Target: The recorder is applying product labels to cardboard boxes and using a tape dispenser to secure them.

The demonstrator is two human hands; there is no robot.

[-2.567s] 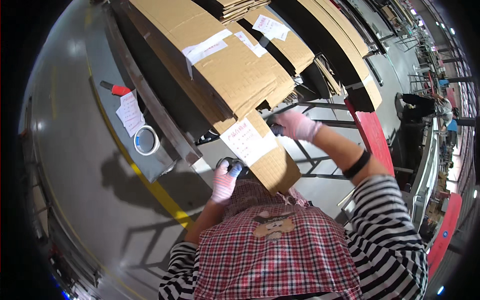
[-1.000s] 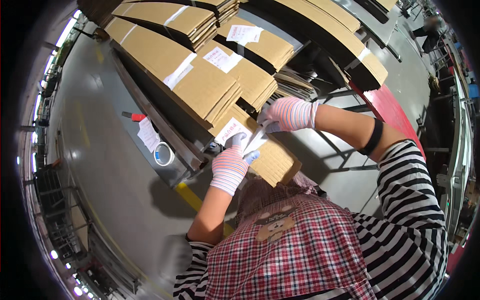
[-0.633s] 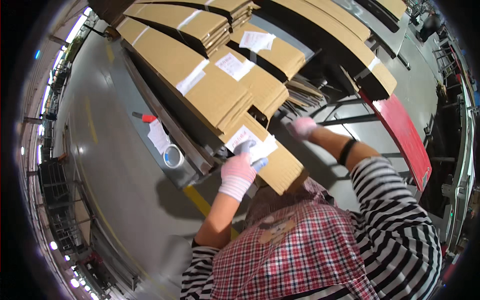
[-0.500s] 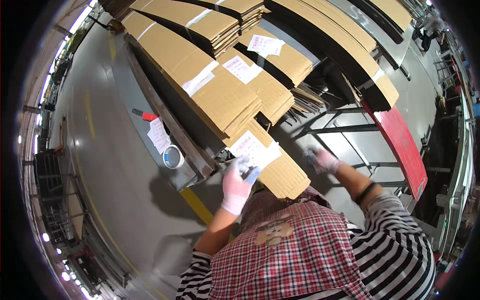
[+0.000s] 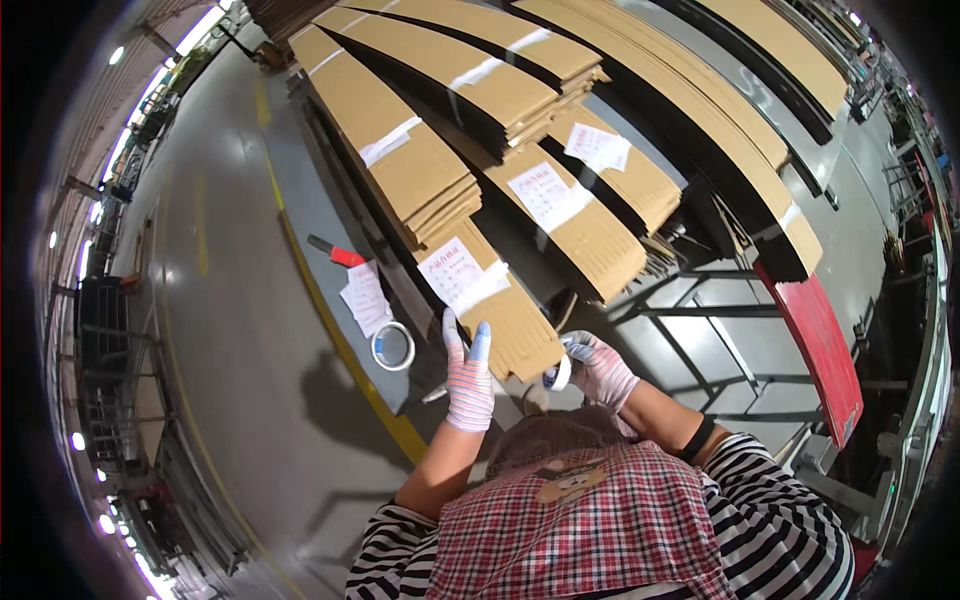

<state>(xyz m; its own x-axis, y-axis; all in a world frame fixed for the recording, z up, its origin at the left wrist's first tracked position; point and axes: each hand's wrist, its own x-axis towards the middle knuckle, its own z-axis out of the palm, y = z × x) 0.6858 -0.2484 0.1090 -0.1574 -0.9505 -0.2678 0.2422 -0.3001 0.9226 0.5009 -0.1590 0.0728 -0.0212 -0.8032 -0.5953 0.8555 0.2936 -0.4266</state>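
Observation:
A stack of long brown cardboard pieces [image 5: 520, 340] points its near end toward me, with a white printed label [image 5: 462, 275] lying on top. Beside the left edge of that end is my left hand [image 5: 468, 380], in a striped glove, its fingers raised and apart and nothing in it. Whether its fingertips touch the cardboard I cannot tell. At the right corner of the same end, my right hand [image 5: 600, 370], also gloved, is closed around a small roll of tape [image 5: 557, 374]. Its lower fingers are partly hidden.
Other cardboard stacks [image 5: 400, 160] with labels lie beyond. On the ledge at left are a red-handled knife [image 5: 346, 257], loose labels [image 5: 367, 300] and another tape roll [image 5: 393, 346]. A red panel [image 5: 815, 340] leans by a metal frame [image 5: 700, 312] at right.
My left hand has left the label and spread its fingers by the cardboard's left edge. My right hand has come in from the right to the cardboard's near end. The view has shifted.

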